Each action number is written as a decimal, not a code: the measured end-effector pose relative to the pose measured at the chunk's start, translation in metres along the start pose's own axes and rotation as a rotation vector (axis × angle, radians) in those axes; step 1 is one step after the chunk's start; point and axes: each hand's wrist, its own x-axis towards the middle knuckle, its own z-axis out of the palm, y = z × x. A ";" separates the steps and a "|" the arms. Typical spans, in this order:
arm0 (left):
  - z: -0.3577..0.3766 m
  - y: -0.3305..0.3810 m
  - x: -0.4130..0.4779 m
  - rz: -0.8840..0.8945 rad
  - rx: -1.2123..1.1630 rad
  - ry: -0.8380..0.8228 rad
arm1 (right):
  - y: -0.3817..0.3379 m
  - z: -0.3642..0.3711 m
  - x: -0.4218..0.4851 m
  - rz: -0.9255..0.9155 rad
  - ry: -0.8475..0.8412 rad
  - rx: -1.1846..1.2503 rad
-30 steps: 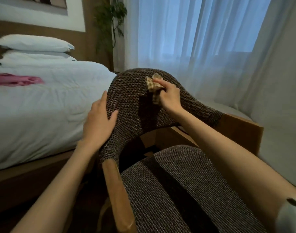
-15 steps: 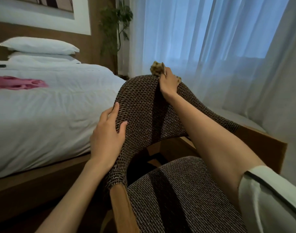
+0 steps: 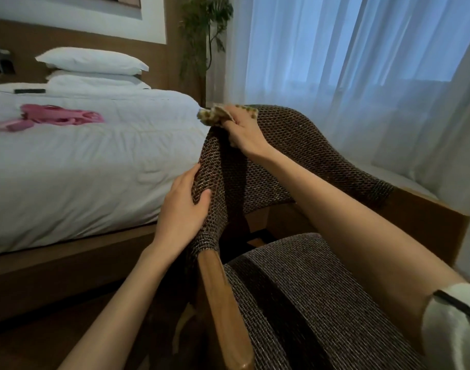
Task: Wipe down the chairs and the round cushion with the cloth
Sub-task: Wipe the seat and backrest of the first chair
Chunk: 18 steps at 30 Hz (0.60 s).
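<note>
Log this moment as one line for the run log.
step: wiping chair back | right hand: holds cloth on top edge of chair | left hand: steadies chair side | seat cushion: untouched

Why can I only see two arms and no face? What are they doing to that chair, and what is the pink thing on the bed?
The camera sits on the person's head and looks forward and down, so you see what they see: only their own arms. The right hand has a grip on a small cloth and presses it on the top edge of the chair back to wipe it. The left hand holds the side of the chair back, likely to steady it. Below is the chair's round cushion. On the bed lies something pink, too blurred to name, plus white pillows and a small dark flat object. Curtains cover the window.
</note>
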 end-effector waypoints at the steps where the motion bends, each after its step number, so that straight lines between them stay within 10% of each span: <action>1: -0.005 0.001 -0.005 -0.006 0.012 -0.004 | -0.003 0.005 -0.008 -0.051 -0.051 -0.049; 18: -0.055 0.012 -0.074 -0.106 -0.139 0.171 | -0.079 0.031 -0.170 0.056 -0.389 0.158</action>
